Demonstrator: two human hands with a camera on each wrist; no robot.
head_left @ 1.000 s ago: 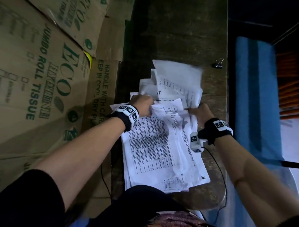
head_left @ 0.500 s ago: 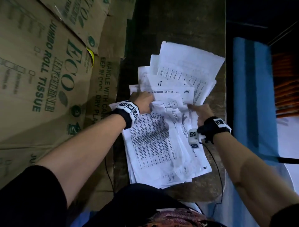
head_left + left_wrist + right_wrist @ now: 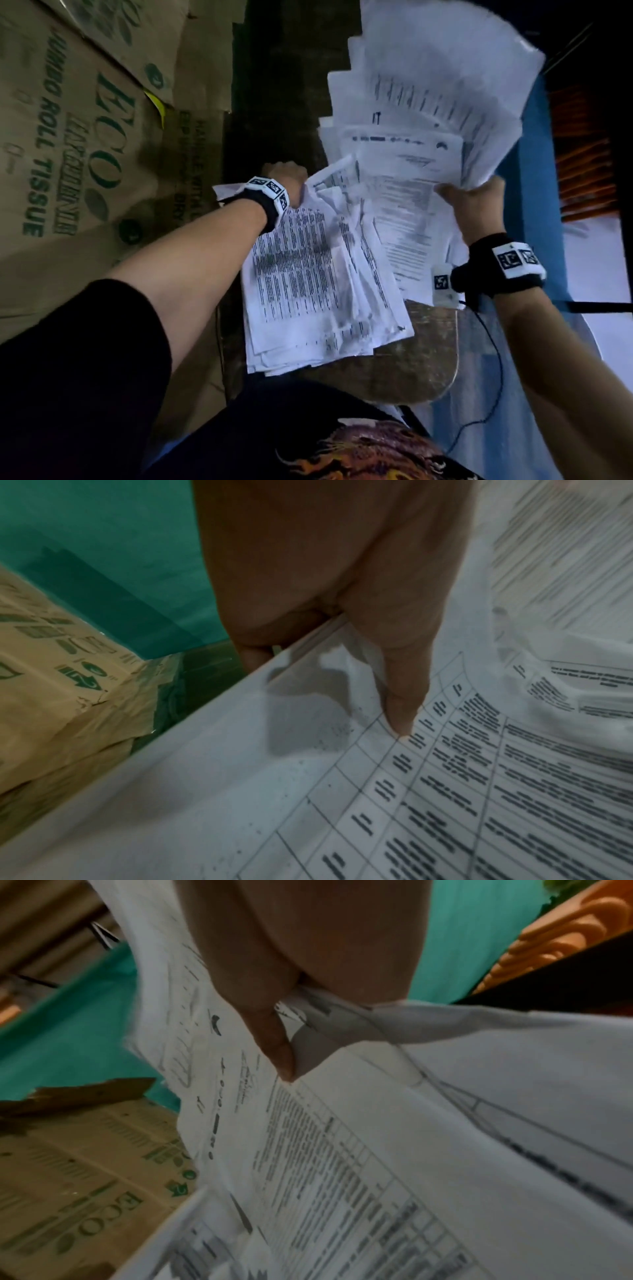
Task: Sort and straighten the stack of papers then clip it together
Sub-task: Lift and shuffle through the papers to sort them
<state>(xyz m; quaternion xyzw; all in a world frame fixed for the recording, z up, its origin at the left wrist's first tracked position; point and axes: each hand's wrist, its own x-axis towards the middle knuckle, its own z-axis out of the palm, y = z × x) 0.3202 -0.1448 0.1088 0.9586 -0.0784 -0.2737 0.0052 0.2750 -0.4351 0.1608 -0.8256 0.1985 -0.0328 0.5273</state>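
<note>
Plainly the risk sits in the papers (image 3: pixel 329 274) themselves: nearest the person their lower edge lies on the wooden surface (image 3: pixel 411 370) while the far part is raised in a loose, uneven fan. The left hand (image 3: pixel 286 181) pinches the papers' left edge, thumb on top of a printed table and fingers curled under, as the left wrist view shows. The right hand (image 3: pixel 479 209) grips the right edge, thumb (image 3: pixel 274 1042) pressed onto the sheets and the rest of the hand behind them. Sheets stick out at different lengths and some are creased near the middle. Since each hand holds only one margin, loose inner sheets could slide out and drop off the surface's right edge, which lies just beside the papers. A hard tap to square them could also fold the crumpled corners further.

Beside the papers on the left stand cardboard boxes (image 3: pixel 85 137) printed for roll tissue, close enough to crowd the left elbow. To the right of the papers a blue cloth (image 3: pixel 541 192) hangs. A cable (image 3: pixel 496 370) from the right wrist band trails over the surface's rim and might snag a sheet. Beyond the papers, the right wrist view shows a dark clip (image 3: pixel 103 936); in the head view the raised sheets hide it, so the reach for it would be blind until the papers come down.
</note>
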